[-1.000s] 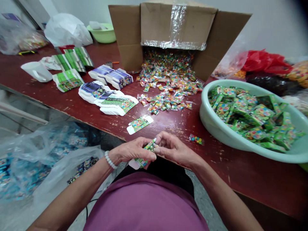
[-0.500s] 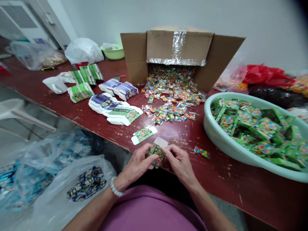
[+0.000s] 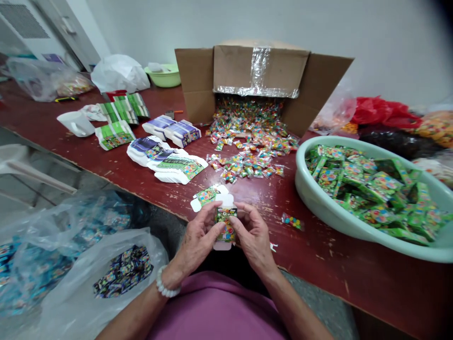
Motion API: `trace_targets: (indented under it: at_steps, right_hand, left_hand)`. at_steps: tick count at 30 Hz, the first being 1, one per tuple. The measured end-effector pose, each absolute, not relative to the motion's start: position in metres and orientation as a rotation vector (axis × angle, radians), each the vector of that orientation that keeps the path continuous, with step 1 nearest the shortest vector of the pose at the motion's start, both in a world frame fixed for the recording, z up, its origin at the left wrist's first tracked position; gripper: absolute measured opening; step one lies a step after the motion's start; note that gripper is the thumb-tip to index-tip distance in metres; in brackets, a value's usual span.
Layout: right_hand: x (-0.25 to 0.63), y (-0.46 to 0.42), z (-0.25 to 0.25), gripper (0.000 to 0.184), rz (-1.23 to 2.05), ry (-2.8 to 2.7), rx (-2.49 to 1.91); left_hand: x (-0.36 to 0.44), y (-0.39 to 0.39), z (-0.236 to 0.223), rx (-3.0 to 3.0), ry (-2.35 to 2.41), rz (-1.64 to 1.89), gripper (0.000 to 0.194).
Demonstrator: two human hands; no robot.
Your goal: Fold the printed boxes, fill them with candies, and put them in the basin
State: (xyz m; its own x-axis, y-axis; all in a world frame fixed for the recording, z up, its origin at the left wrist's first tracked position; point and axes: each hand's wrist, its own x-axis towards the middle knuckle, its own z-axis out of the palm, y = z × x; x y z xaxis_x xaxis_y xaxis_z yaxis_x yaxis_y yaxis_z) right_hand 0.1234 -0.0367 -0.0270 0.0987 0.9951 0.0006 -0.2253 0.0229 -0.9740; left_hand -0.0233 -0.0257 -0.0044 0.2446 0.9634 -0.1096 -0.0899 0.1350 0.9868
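Between my two hands, near the table's front edge, is a small printed carton [image 3: 226, 218] with white end flaps sticking out at top and bottom. My left hand [image 3: 201, 232] grips its left side, thumb on the printed face. On the other side my right hand [image 3: 252, 231] is closed on it too, thumb pressing the front. Just beyond lies another flat green carton [image 3: 208, 194] with white flaps. A clear sachet of coloured candies [image 3: 292, 221] rests on the table to the right of my right hand.
A cardboard box [image 3: 260, 71] on its side spills candy sachets [image 3: 244, 160] onto the red table. Stacked flat cartons [image 3: 180, 166] lie to the left. At right stands a pale green basin [image 3: 318, 200] holding filled-looking green cartons. Plastic bags [image 3: 155, 245] sit below the table's left edge.
The carton between my hands has turned upright, its printed face toward me and its flaps now showing at both ends. A small white scrap now shows beside my right hand. The view has shifted slightly.
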Motion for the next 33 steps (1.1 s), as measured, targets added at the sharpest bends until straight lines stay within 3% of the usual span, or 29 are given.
trace_targets:
  at_steps: [5, 13, 19, 24, 33]
  right_hand:
    - [0.134, -0.030, -0.030, 0.023, 1.328, -0.948, -1.117]
    - [0.140, -0.019, -0.020, 0.044, 1.537, -0.843, -1.071]
    - [0.145, -0.025, -0.023, 0.024, 1.352, -1.087, -1.074]
    - [0.148, -0.028, -0.021, 0.018, 1.193, -1.306, -1.120]
    - [0.143, -0.020, -0.010, 0.023, 1.430, -1.172, -1.080]
  left_hand:
    - [-0.029, -0.025, -0.011, 1.097, 1.018, 0.906, 0.033]
    - [-0.035, -0.020, -0.004, 1.285, 1.124, 0.885, 0.023]
    - [-0.031, -0.022, -0.006, 0.863, 0.963, 0.925, 0.056]
    - [-0.026, -0.027, -0.007, 0.684, 0.820, 0.638, 0.058]
    - [-0.018, -0.024, -0.003, 0.808, 0.953, 0.747, 0.063]
